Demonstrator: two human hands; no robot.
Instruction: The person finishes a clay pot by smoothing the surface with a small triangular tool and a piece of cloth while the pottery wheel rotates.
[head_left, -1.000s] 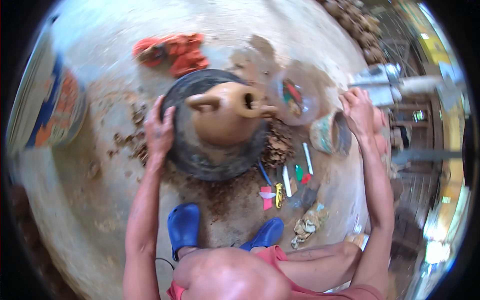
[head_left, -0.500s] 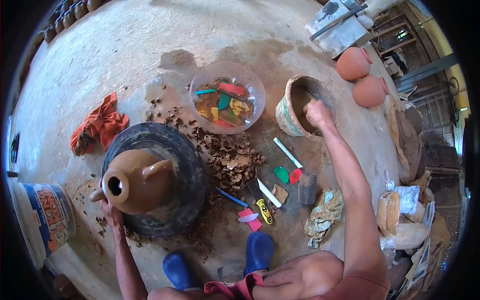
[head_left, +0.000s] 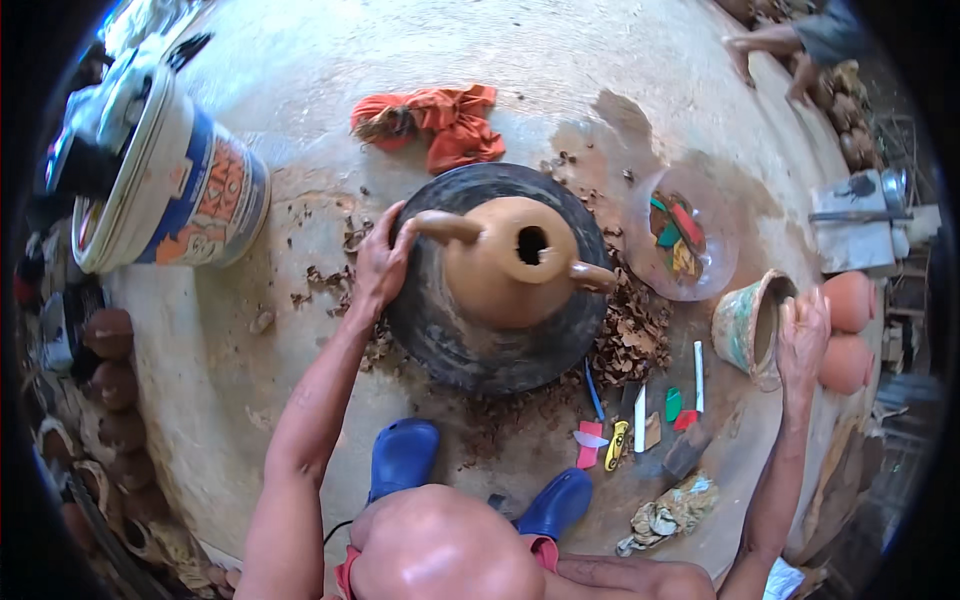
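I can't tell what my right hand (head_left: 803, 335) holds, now raised at the pail (head_left: 738, 325); left hand (head_left: 382, 262) spread by the wheel (head_left: 425, 340).

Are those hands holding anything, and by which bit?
I can't tell for sure. The left hand is at the left edge of the dark disc, beside a handle of the clay pot; the right hand is at the rim of the bucket.

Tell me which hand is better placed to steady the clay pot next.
Likely the left hand: it is at the edge of the black wheel, beside the clay pot; the right hand is at the small bucket.
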